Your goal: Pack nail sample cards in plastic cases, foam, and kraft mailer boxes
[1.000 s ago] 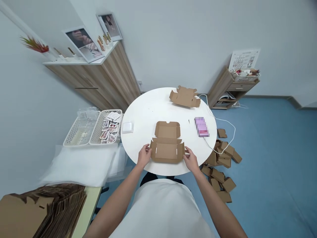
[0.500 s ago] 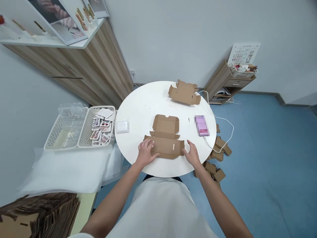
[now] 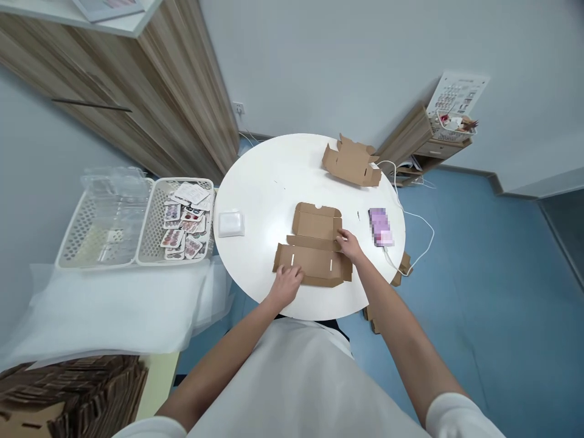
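Note:
A flat, partly folded brown cardboard box (image 3: 314,246) lies on the round white table (image 3: 274,182) in front of me. My left hand (image 3: 286,286) rests on the box's near left edge, fingers curled over the cardboard. At the box's right side, my right hand (image 3: 350,244) pinches a small flap where the lid meets the base. A second, partly formed cardboard box (image 3: 351,162) sits at the table's far side.
A phone (image 3: 380,226) on a white cable and a small white packet (image 3: 230,222) lie on the table. Two white baskets (image 3: 141,222) with small cards stand to the left. Folded boxes lie on the blue floor at right. Flat cardboard is stacked at bottom left (image 3: 68,395).
The box's side flaps went from raised to pressed flat. My left hand slid to the near left edge; my right hand moved up to the flap by the lid. The view tilted down.

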Action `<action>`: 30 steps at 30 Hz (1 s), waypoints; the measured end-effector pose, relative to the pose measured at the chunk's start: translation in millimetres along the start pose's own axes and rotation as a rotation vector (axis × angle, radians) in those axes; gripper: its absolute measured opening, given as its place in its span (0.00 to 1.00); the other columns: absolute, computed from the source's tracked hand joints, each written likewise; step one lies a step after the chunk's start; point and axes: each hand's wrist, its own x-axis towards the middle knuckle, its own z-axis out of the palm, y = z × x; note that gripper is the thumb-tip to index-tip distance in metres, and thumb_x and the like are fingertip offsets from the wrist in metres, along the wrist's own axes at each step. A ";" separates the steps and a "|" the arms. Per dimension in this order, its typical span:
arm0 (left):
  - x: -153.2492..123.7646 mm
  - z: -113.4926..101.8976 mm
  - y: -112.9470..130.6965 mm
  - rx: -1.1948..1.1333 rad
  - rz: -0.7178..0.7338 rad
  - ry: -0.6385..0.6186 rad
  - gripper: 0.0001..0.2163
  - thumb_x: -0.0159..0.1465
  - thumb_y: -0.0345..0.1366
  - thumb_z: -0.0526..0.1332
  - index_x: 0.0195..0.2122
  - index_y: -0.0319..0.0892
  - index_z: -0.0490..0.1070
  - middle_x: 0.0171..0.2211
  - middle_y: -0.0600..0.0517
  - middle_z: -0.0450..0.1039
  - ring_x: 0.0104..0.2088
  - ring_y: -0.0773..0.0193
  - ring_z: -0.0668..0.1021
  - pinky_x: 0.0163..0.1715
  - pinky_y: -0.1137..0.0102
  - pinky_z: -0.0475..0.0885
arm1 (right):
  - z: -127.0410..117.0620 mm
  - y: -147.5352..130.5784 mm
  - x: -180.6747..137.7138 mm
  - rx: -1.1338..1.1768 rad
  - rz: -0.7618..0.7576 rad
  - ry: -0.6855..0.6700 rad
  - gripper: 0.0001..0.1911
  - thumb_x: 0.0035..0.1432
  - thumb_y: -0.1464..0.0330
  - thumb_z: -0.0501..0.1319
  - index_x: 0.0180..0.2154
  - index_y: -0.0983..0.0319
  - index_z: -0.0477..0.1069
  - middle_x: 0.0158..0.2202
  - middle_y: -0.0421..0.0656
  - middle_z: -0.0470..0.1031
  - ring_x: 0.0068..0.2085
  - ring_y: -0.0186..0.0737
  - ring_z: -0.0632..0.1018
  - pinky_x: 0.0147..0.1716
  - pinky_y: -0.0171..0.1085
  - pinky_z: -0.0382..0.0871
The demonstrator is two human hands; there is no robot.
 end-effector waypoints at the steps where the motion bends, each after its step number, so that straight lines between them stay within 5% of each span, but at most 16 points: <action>1: 1.1 0.0 -0.1 0.006 -0.002 -0.005 0.18 0.55 0.22 0.49 0.46 0.44 0.61 0.49 0.46 0.62 0.45 0.61 0.70 0.49 0.57 0.55 | 3.5 0.3 0.5 0.002 0.000 0.014 0.21 0.51 0.68 0.53 0.49 0.61 0.62 0.52 0.46 0.65 0.46 0.38 0.71 0.46 0.39 0.64; 6: 10.6 -9.1 -1.6 0.076 -0.070 0.035 0.29 0.52 0.19 0.49 0.55 0.43 0.52 0.60 0.41 0.47 0.57 0.56 0.58 0.52 0.57 0.53 | 14.6 1.8 -5.3 -0.025 -0.007 0.114 0.17 0.51 0.70 0.50 0.44 0.62 0.67 0.44 0.45 0.71 0.35 0.36 0.75 0.39 0.38 0.68; 12: 35.4 -30.2 -6.3 0.124 -0.133 0.006 0.41 0.48 0.28 0.59 0.61 0.40 0.37 0.62 0.42 0.33 0.61 0.50 0.34 0.55 0.48 0.37 | 14.6 4.7 -22.2 -0.114 -0.144 0.095 0.17 0.50 0.70 0.49 0.40 0.61 0.70 0.42 0.42 0.73 0.42 0.37 0.73 0.45 0.40 0.65; 18: 41.8 -31.5 -7.8 0.120 -0.084 -0.090 0.42 0.47 0.29 0.61 0.61 0.40 0.39 0.62 0.42 0.38 0.61 0.49 0.34 0.55 0.47 0.33 | 7.1 2.7 -48.4 -0.405 -0.202 0.012 0.19 0.52 0.69 0.49 0.46 0.59 0.66 0.47 0.44 0.69 0.48 0.43 0.68 0.48 0.45 0.60; 21: 39.7 -28.8 -7.0 0.124 -0.085 -0.084 0.41 0.47 0.28 0.61 0.60 0.42 0.41 0.62 0.42 0.40 0.61 0.48 0.37 0.55 0.46 0.34 | 10.4 2.1 -69.7 -0.685 -0.391 0.040 0.30 0.48 0.62 0.58 0.54 0.58 0.56 0.60 0.47 0.49 0.60 0.53 0.50 0.54 0.53 0.43; 23: 40.4 -29.0 -6.0 0.128 -0.086 -0.080 0.41 0.46 0.29 0.62 0.60 0.42 0.42 0.62 0.42 0.41 0.61 0.48 0.38 0.54 0.46 0.34 | 17.4 3.7 -81.5 -0.827 -0.525 -0.070 0.42 0.42 0.58 0.62 0.57 0.58 0.49 0.63 0.47 0.39 0.61 0.54 0.42 0.55 0.54 0.35; 25: 41.2 -31.0 -4.6 0.138 -0.076 -0.081 0.43 0.44 0.30 0.64 0.60 0.42 0.43 0.61 0.42 0.41 0.61 0.47 0.38 0.54 0.46 0.34 | 26.9 6.8 -88.2 -0.919 -0.579 -0.181 0.49 0.39 0.56 0.64 0.59 0.59 0.42 0.62 0.47 0.41 0.62 0.52 0.41 0.56 0.53 0.31; 30: 18.9 -30.8 -8.0 0.108 -0.171 0.022 0.54 0.33 0.40 0.70 0.60 0.41 0.40 0.62 0.39 0.34 0.60 0.43 0.35 0.54 0.46 0.36 | 47.3 12.8 -87.9 -1.001 -0.478 -0.149 0.53 0.37 0.59 0.65 0.60 0.61 0.38 0.62 0.50 0.44 0.61 0.51 0.44 0.55 0.55 0.30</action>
